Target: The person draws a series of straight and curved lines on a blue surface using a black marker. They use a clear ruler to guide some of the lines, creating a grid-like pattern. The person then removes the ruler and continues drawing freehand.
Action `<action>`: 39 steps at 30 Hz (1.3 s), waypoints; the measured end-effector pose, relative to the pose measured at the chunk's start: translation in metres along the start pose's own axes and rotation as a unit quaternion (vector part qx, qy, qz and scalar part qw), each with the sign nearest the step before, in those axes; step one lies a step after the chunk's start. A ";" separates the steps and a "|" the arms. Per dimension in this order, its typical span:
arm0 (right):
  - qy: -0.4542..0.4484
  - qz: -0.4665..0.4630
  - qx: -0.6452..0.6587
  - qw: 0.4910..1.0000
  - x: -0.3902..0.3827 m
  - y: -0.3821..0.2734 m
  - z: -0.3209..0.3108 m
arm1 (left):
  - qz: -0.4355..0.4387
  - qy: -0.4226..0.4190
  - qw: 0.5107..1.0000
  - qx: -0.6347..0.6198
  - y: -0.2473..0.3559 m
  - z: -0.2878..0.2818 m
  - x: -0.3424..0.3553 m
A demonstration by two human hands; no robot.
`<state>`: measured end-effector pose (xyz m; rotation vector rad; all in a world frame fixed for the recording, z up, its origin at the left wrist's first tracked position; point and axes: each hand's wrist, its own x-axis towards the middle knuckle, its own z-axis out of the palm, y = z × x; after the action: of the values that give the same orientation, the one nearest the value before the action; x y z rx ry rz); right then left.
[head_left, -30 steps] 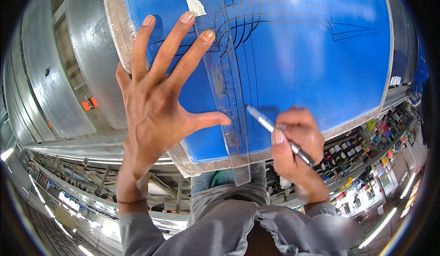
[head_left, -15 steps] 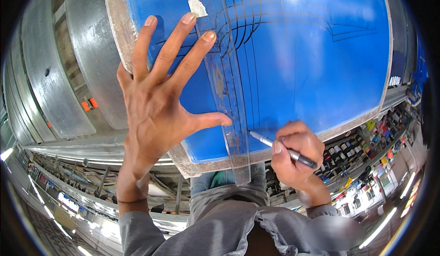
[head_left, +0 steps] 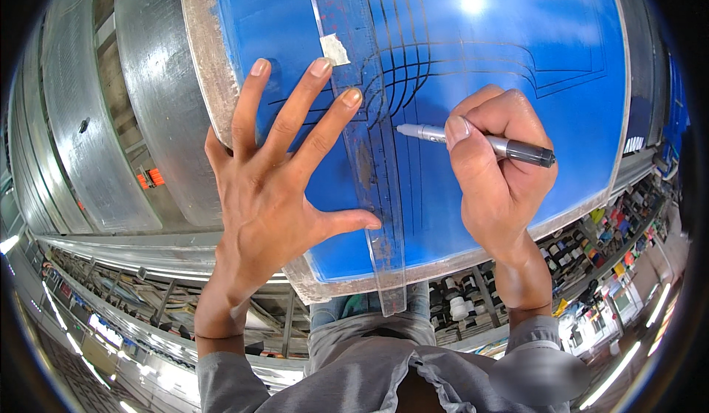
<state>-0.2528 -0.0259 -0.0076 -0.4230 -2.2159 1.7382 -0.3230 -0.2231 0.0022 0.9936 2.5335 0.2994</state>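
My left hand (head_left: 269, 169) lies with fingers spread over a long clear ruler (head_left: 367, 169), its thumb and fingertips pressing the ruler's left side. The ruler runs lengthwise across a blue sheet (head_left: 465, 206) in a pale worn frame, and its near end sticks out past the frame. Wrapped round a grey marker pen (head_left: 422, 131) with a black end, my right hand (head_left: 506, 165) is just right of the ruler. The marker's tip points left at the ruler's edge; whether it touches the sheet I cannot tell. Curved and straight dark lines (head_left: 406, 66) cross the sheet.
A scrap of pale tape (head_left: 334, 49) sticks to the ruler's far part. Silvery metal panels (head_left: 159, 103) stand left of the frame, with an orange piece (head_left: 151, 178) in a gap. Shelves holding many small bottles and supplies (head_left: 569, 254) lie beyond the frame's near right edge.
My right hand has moved the marker away from me, up along the ruler's right side. My left hand keeps its place on the ruler. The whole view has shifted slightly.
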 end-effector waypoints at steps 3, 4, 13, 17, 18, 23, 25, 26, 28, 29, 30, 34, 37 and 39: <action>0.009 -0.005 0.009 1.000 0.001 0.003 0.002 | 0.001 0.001 1.000 -0.002 -0.001 0.001 0.000; 0.013 0.001 0.014 1.000 0.001 0.003 0.002 | 0.000 0.001 1.000 0.000 -0.001 0.001 0.000; 0.065 0.019 0.052 0.996 -0.015 -0.001 -0.002 | 0.006 0.011 1.000 0.005 -0.004 0.005 -0.002; -0.021 0.061 0.019 0.998 -0.117 -0.013 -0.031 | 0.015 0.019 0.999 0.027 -0.005 0.007 -0.003; -0.084 0.022 -0.053 0.995 -0.137 -0.016 -0.030 | 0.005 0.015 1.000 0.025 -0.002 0.008 -0.003; -0.130 -0.018 -0.201 0.971 -0.218 -0.022 -0.002 | -0.017 0.015 0.998 0.062 0.005 0.008 -0.003; -0.138 -0.035 -0.207 0.968 -0.221 -0.018 0.003 | -0.016 0.019 0.998 0.058 0.004 0.009 -0.003; -0.150 -0.032 -0.223 0.963 -0.222 -0.018 0.003 | -0.015 0.020 0.998 0.056 0.003 0.010 -0.003; -0.173 -0.042 -0.225 0.958 -0.218 -0.015 0.005 | -0.005 0.026 0.997 0.068 0.002 0.011 -0.004; -0.168 -0.033 -0.220 0.960 -0.217 -0.015 0.007 | 0.000 0.029 0.997 0.073 0.001 0.011 -0.004; -0.168 -0.025 -0.214 0.962 -0.218 -0.015 0.006 | 0.001 0.031 0.997 0.074 0.001 0.013 -0.004; -0.153 -0.026 -0.197 0.968 -0.218 -0.012 0.008 | 0.008 0.028 0.997 0.066 0.005 0.009 -0.002; -0.141 -0.024 -0.194 0.971 -0.223 -0.010 0.011 | 0.016 0.027 0.998 0.061 0.006 0.009 0.001; -0.149 -0.018 -0.202 0.968 -0.224 -0.012 0.010 | 0.019 0.029 0.998 0.056 0.007 0.009 0.002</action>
<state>-0.0524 -0.1277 -0.0090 -0.2119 -2.7850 1.3996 -0.3161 -0.2164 -0.0041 1.0917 2.6114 0.2009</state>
